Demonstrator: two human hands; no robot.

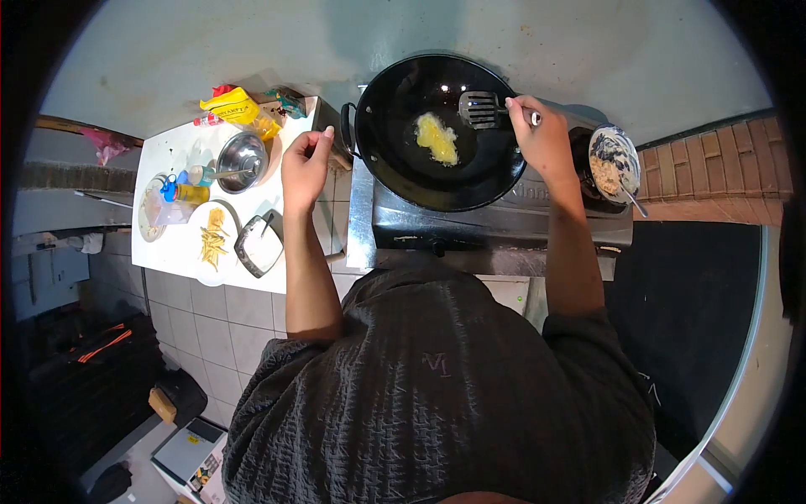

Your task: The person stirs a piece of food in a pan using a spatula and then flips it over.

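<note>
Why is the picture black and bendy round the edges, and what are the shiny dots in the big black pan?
In the head view, the corners are black and things near the edges curve, probably from a very wide lens; in the head view too, the dots are small bright glints on the glossy wok, likely reflected light.

A dark, short-sleeved shirt [378, 412] on the person
It looks rough and ribbed; a small letter-like mark [436, 364] is on its front, and the sleeves [281, 374] are loose.
</note>
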